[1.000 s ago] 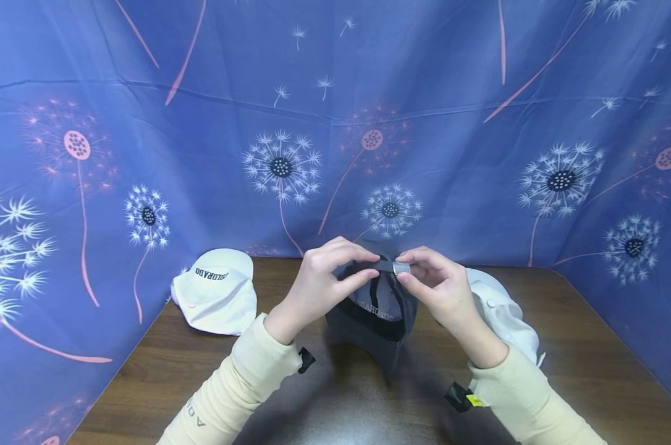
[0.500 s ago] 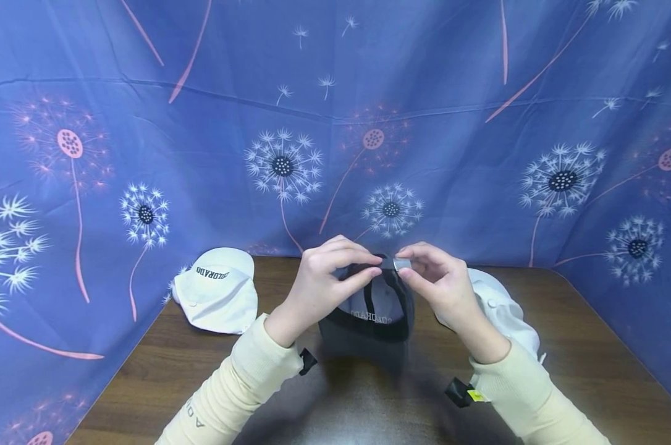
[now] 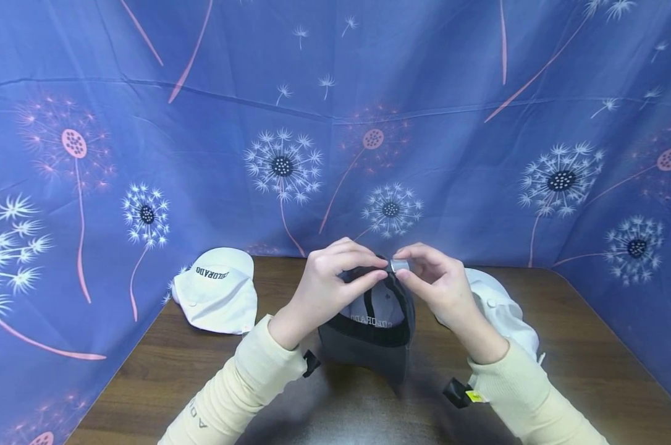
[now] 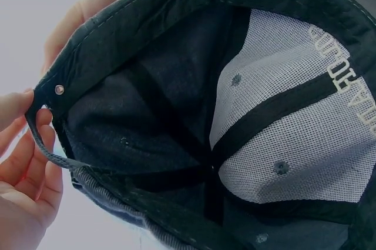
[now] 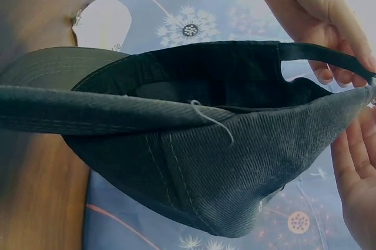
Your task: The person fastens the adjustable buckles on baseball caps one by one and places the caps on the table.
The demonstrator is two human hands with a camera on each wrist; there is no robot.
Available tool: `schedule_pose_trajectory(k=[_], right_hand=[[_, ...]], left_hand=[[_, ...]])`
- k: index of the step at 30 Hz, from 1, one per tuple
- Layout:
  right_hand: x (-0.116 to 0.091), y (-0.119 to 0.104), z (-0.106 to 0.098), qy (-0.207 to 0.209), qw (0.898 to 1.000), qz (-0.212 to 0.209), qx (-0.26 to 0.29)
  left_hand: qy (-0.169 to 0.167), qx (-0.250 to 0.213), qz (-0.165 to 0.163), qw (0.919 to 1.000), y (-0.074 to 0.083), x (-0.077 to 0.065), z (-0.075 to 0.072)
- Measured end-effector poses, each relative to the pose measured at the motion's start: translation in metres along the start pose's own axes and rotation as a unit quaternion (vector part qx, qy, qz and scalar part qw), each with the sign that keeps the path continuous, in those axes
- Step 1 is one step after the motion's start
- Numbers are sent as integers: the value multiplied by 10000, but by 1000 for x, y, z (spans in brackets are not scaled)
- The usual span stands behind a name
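Note:
A dark grey baseball cap (image 3: 363, 349) hangs over the table with its opening toward me and its brim downward. My left hand (image 3: 325, 281) pinches the cap's back strap between thumb and fingers. Close beside it, my right hand (image 3: 442, 285) pinches the silver metal buckle (image 3: 400, 265) at the strap's other side. The thin strap (image 5: 326, 53) arches over the back gap in the right wrist view. Inside the cap, a pale mesh lining (image 4: 294, 144) and reversed lettering show in the left wrist view. The fingertips partly cover the strap and buckle.
A white cap (image 3: 219, 296) marked COLORADO lies on the wooden table (image 3: 157, 377) at left. Another white cap (image 3: 505, 312) lies at right, partly behind the right forearm. A blue curtain (image 3: 335, 123) with dandelion prints encloses the table at the back and sides.
The cap has swung so its opening faces me more squarely. My left hand has shifted slightly right along the strap, closer to the buckle. The right hand still pinches the buckle.

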State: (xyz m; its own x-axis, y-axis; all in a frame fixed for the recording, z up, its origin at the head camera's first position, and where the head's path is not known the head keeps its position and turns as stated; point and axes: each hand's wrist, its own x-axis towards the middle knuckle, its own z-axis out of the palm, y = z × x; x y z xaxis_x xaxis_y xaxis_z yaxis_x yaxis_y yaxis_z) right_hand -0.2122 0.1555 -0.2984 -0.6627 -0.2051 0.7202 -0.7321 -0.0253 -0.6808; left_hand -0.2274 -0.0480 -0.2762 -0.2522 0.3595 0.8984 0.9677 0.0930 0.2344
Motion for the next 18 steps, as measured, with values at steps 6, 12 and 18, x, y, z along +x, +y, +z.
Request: schedule_pose_trajectory(k=[6, 12, 18], right_hand=[[1, -3, 1, -99, 9999, 124, 9], [2, -5, -1, -328, 9988, 346, -119], [2, -9, -3, -408, 9968, 691, 69]], left_hand=[[-46, -10, 0, 10000, 1, 0, 2], [-65, -26, -1, 10000, 1, -1, 1], [-7, 5, -23, 10000, 1, -2, 1]])
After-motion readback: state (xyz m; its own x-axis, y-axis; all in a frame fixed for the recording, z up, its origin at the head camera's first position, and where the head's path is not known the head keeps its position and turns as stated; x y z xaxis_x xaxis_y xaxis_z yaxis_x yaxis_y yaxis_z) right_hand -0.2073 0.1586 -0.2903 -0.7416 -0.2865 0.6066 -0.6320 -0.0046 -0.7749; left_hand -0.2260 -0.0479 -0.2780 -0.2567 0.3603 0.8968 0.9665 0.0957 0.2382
